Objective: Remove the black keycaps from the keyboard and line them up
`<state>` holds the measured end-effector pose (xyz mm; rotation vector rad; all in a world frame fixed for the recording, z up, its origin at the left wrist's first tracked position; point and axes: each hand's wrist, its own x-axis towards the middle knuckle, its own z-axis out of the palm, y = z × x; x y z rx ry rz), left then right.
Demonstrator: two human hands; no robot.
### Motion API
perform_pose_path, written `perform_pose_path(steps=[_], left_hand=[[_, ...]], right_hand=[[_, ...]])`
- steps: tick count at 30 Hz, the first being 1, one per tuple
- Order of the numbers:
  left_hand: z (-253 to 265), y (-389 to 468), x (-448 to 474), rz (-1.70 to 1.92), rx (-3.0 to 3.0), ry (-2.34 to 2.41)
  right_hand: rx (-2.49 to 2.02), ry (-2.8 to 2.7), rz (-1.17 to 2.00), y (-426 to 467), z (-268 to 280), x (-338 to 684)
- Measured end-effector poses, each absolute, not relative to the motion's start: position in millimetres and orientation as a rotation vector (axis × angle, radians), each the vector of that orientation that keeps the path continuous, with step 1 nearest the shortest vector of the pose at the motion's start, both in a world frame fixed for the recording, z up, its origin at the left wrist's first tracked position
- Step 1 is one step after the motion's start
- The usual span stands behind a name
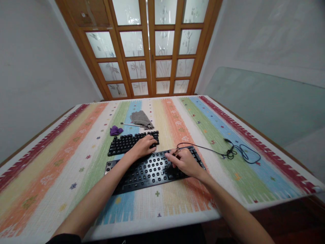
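A black keyboard base (149,173) with most of its keycaps off lies tilted slightly on the striped cloth. Just behind its left half is a block of loose black keycaps (124,144) set out in rows. My left hand (143,147) reaches over the right end of those rows, fingers bent and thumb near them, seemingly around one keycap. Over the right part of the base, my right hand (184,161) is closed in a pinch. Something small and thin shows at its fingertips, too blurred to name.
A black cable (203,146) runs right from the base into a loose coil (245,154). Behind the keycaps lie a purple cloth (116,130), a grey cloth (141,118) and a thin white stick with a dark tip (130,124). Wood-framed glass doors (149,57) stand beyond the table.
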<state>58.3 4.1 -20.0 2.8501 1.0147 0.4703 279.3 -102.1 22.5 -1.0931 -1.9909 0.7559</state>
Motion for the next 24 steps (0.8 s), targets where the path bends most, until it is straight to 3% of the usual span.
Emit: perform_pose_path(steps=[11, 24], left_hand=[[-5.4, -13.9, 33.9, 0.545, 2.795, 1.14], [-4.9, -87.2, -14.9, 0.644, 2.629, 1.321]], right_hand=[[-1.129, -1.994, 0.749, -110.9, 22.7, 298.3], [-1.258, -1.806, 1.057, -136.4, 1.3, 313.8]])
